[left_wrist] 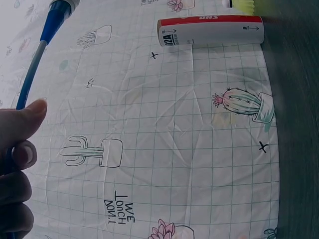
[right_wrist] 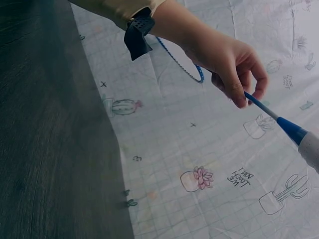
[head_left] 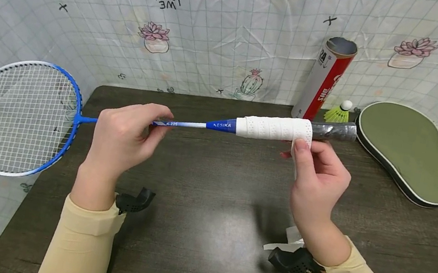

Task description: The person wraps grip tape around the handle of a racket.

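Right grip point(head_left: 319, 185) at edge of tape point(head_left: 274, 129)

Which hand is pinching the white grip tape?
The right hand, thumb against the white tape; the left hand holds the racket shaft instead.

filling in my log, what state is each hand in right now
Left hand: closed, holding the racket's shaft.
Right hand: closed, pinching the white grip tape.
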{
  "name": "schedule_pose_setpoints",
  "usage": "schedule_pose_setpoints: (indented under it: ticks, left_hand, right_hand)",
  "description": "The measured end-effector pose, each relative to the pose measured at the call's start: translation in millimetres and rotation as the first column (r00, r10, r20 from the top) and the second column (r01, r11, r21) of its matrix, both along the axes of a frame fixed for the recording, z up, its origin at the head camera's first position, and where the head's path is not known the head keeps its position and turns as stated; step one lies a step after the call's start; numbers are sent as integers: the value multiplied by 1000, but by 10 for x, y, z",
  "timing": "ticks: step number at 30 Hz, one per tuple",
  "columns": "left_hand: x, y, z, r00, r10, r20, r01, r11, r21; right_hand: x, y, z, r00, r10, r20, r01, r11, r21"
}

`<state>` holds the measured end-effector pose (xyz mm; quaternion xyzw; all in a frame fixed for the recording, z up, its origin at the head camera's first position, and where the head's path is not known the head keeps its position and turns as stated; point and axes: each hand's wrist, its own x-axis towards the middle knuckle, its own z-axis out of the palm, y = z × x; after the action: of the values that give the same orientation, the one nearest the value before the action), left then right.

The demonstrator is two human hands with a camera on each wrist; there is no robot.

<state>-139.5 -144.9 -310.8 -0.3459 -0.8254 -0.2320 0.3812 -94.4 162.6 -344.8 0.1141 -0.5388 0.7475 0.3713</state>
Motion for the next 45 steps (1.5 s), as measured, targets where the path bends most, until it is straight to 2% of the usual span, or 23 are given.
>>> schedule_pose_setpoints:
  ticks: [5,9,15,22,28,36,45]
  left_hand:
    - [2,-9,3,999,-15,-34,14,1000,-13]
    - [-2,-9,1,998,-15,-66,14,1000,-5]
    - [2,10,-2,999,10,-51,-7,998,63]
    - [-2,19,1,992,13,-123,0,995,102]
    - [-2,21,2,993,-23,-119,31,998,63]
    - [21,16,-3,997,9,-76,-4,998,69]
    - [4,-5,-27,995,12,-98,-8,999,37]
  right_hand:
    - [-11,10,3,1000,-7,20,8,1000,-8]
    - [-13,11,6,999,22,25,-21,1000,-22]
    - [0,9,8,997,78,-2,-78,995,-58]
    - [0,0,-1,994,105,-30,-107,994,-37]
    - [-1,0,-2,993,111,-40,-113,993,-46]
    - [-6,17,4,998,60,15,-60,998,-4]
    - [5,7,-8,998,63,20,-63,998,-8]
